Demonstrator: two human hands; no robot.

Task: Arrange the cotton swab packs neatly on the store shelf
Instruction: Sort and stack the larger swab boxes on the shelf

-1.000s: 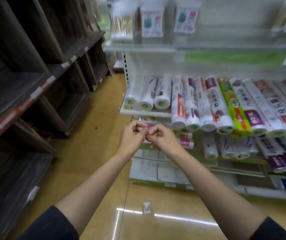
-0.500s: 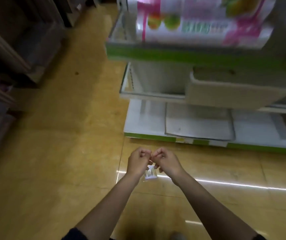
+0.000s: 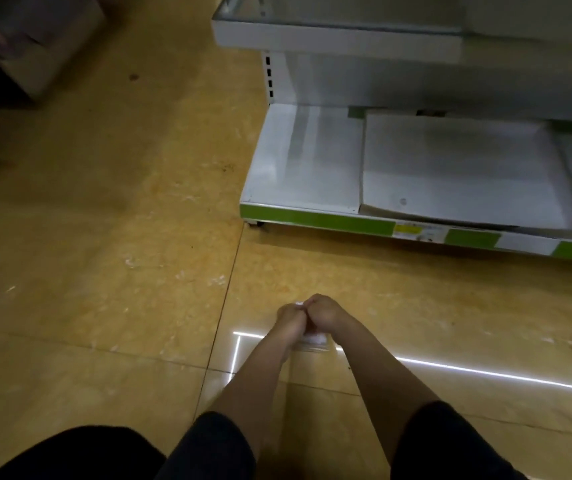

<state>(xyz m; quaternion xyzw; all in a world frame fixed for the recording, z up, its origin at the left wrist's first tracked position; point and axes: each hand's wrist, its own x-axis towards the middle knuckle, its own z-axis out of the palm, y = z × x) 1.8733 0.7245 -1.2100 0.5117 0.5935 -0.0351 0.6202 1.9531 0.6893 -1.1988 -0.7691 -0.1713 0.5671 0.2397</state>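
This is a shop aisle. A white metal gondola shelf unit [image 3: 305, 161] stands on glossy yellow-tan floor tiles [image 3: 104, 271], its base edged with a green price strip [image 3: 315, 220] carrying a small yellow-white price label [image 3: 416, 232], and a slotted white upright [image 3: 269, 76] holds a shelf above.

Both hands [image 3: 307, 315] have dropped to the floor, closing around the fallen pack [image 3: 317, 338].

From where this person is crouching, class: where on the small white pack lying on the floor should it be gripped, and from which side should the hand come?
The small white pack lies flat on the tiled floor, mostly hidden under the left hand and right hand. Probably best to pinch its two side edges from above, since a flat pack offers no raised part. Whether either hand already holds it cannot be told.
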